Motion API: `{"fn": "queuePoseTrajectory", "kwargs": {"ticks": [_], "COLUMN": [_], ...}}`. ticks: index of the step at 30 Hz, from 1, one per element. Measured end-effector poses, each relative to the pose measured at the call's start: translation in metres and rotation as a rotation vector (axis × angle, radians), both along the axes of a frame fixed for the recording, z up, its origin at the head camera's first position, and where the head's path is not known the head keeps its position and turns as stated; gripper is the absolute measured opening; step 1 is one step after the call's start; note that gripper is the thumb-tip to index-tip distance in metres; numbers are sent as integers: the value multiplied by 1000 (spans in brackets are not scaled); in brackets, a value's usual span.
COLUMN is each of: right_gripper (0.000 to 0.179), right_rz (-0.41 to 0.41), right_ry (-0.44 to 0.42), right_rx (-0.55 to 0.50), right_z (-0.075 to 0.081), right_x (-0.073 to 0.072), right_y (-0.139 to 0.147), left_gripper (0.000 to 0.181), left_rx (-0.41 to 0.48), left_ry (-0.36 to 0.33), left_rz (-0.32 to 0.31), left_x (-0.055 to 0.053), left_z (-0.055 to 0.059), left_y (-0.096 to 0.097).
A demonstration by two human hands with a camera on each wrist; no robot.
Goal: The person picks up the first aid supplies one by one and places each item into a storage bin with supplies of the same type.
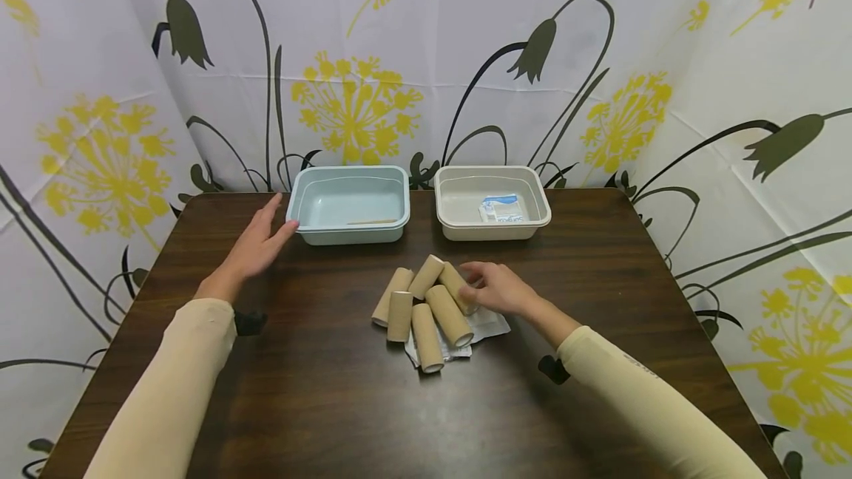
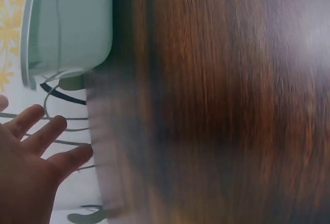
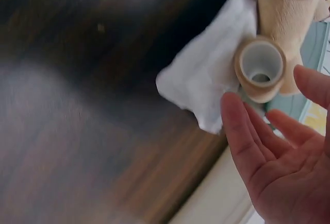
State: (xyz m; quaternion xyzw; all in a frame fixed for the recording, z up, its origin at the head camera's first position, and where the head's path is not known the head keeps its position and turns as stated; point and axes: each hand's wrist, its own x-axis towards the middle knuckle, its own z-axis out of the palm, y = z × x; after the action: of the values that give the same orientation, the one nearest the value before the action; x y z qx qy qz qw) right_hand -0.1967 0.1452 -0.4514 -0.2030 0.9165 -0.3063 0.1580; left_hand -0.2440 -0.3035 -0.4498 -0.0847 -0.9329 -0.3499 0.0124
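The right hand (image 1: 501,288), fingers loosely parted and gripping nothing, was at the nearest cardboard tube (image 1: 453,283), front-right of the blue tray (image 1: 353,236); the left hand (image 1: 254,248), spread and empty, was just left of that tray. The step appeared to be a reach; the next move likely called for closing the right fingers around the tube.

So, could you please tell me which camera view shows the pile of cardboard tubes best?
The head view, because all six cardboard tubes show there, grouped together. The right wrist view shows only some, closer, looking into two open ends. The left wrist view shows none.
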Motion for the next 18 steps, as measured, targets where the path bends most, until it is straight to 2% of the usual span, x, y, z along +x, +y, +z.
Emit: {"fn": "queuePoseTrajectory", "kwargs": {"ticks": [6,13,18], "right_gripper": [52,50,48], "right_rz": [-70,-114,-124], "right_ry": [-38,-33,-18], "right_rx": [-80,-88,-82], "right_z": [-11,-16,-12], "right_x": [2,1,2], "right_y": [-6,-11,-11], "left_gripper": [75,80,83], "left_rx": [111,132,148], "left_ry": [4,-21,-25], "left_rz": [52,56,64], "left_x": [-5,-10,-12], "left_z": [-9,-19,-25], "left_y": [12,24,28]}}
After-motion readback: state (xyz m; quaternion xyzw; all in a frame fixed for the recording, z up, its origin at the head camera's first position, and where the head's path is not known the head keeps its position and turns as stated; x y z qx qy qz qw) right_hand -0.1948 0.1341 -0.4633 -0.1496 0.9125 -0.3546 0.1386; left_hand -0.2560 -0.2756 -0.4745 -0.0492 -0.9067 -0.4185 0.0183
